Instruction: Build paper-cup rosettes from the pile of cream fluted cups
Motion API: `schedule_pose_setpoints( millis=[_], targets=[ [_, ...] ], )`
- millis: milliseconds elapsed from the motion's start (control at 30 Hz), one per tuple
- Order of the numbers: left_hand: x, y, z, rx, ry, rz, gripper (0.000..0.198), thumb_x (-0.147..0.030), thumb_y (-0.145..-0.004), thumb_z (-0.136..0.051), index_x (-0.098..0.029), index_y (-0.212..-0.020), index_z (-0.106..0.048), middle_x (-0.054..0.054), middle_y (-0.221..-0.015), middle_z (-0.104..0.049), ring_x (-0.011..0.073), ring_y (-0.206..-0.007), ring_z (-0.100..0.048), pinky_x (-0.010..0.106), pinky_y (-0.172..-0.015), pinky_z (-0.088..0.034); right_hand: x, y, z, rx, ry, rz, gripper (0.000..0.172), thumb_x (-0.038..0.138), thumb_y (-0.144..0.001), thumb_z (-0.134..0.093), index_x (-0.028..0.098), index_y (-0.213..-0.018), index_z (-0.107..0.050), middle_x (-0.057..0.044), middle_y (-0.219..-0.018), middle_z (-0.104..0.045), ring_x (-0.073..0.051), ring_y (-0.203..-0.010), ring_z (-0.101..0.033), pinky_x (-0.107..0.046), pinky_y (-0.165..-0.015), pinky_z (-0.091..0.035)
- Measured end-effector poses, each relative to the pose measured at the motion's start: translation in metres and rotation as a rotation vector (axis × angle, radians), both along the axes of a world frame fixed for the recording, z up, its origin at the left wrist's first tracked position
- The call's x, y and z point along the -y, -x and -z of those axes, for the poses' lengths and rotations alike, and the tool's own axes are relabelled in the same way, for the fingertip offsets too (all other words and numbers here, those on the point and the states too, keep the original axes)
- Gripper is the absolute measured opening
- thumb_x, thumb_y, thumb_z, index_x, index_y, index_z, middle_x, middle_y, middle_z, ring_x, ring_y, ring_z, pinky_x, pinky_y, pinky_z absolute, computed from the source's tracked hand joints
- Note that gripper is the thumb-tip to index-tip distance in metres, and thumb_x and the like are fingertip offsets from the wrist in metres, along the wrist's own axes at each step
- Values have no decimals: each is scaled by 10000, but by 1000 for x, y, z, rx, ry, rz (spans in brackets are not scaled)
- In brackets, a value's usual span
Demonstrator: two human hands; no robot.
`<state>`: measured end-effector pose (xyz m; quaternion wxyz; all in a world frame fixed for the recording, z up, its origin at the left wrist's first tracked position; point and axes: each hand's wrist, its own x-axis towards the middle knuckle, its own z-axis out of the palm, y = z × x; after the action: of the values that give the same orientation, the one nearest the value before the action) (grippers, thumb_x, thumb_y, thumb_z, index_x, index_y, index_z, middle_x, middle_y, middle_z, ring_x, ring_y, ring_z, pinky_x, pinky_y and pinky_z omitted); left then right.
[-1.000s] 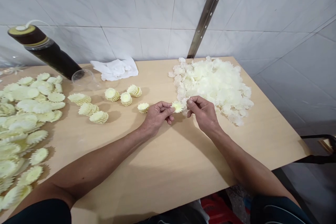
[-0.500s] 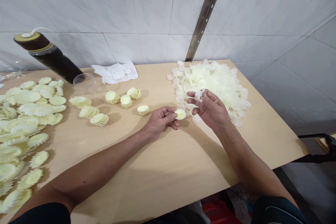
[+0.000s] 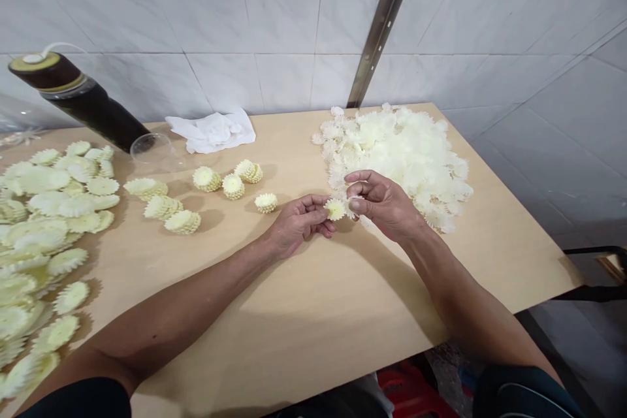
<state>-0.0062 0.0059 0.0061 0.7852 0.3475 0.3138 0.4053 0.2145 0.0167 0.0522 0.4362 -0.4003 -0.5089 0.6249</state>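
Between thumb and fingers, my left hand (image 3: 304, 223) holds a small pale yellow flower-shaped piece (image 3: 335, 209) with a toothed petal edge. Close to its right side, my right hand (image 3: 379, 204) pinches a whiter, translucent petal disc (image 3: 351, 206), partly hidden by the thumb. The two pieces are side by side; whether they touch I cannot tell. Behind my right hand lies a big heap of thin translucent petal discs (image 3: 396, 144). A short stack of yellow petal pieces (image 3: 266, 203) stands just left of my left hand.
Several more yellow stacks (image 3: 182, 222) stand left of centre on the wooden table (image 3: 274, 313). A large pile of yellow flower pieces (image 3: 44, 235) covers the left side. Towards the wall are a dark bottle (image 3: 98, 111), a clear plastic lid (image 3: 151, 149), crumpled white tissue (image 3: 215, 132) and a metal bracket (image 3: 379, 36).
My right hand has come down and left, bringing its white petal disc up beside the yellow flower piece. My left hand stays nearly in place. The view has shifted slightly.
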Motion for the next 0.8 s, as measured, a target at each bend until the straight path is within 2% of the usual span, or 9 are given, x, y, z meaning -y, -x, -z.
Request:
schedule_pose_setpoints(
  millis=[133,367,567,667,800],
  targets=[
    [0,0,-1,-14,0,-10,452,-297,-746,-930,-118,-1100,-714,80,-815,-756,192,-700,-740,302,-666,-585,1,1,5,75,-39,23,449,398,-671,-1012,199,-991,-768,-13,-808,-734,-142,-686,-640,-299,-645,-561],
    [1,-1,-2,-22,-26,-25,453,-288,-737,-934,-115,-1094,-715,64,-842,-746,172,-692,-726,292,-651,-589,1,0,9,172,-117,132,391,430,-721,-985,200,-954,-770,-4,-760,-732,-139,-667,-627,-291,-636,-557],
    [2,-1,0,-45,-49,-28,450,-305,-746,-929,-118,-1103,-729,76,-875,-757,175,-705,-730,294,-655,-590,5,1,5,262,-182,183,329,496,-855,-874,201,-929,-748,-15,-761,-735,-159,-667,-651,-316,-663,-555],
    [2,0,-1,-58,-59,-17,470,-297,-769,-901,-125,-1169,-725,77,-830,-765,185,-703,-734,301,-674,-592,8,3,4,317,-227,225,310,500,-902,-828,205,-933,-740,-4,-733,-714,-149,-643,-609,-298,-619,-494],
    [2,1,-2,-51,-42,17,483,-252,-821,-791,-135,-1282,-709,88,-783,-777,196,-697,-751,304,-706,-602,12,8,4,390,-295,242,313,507,-937,-787,202,-911,-720,24,-646,-628,-120,-566,-482,-281,-545,-373]
  ],
)
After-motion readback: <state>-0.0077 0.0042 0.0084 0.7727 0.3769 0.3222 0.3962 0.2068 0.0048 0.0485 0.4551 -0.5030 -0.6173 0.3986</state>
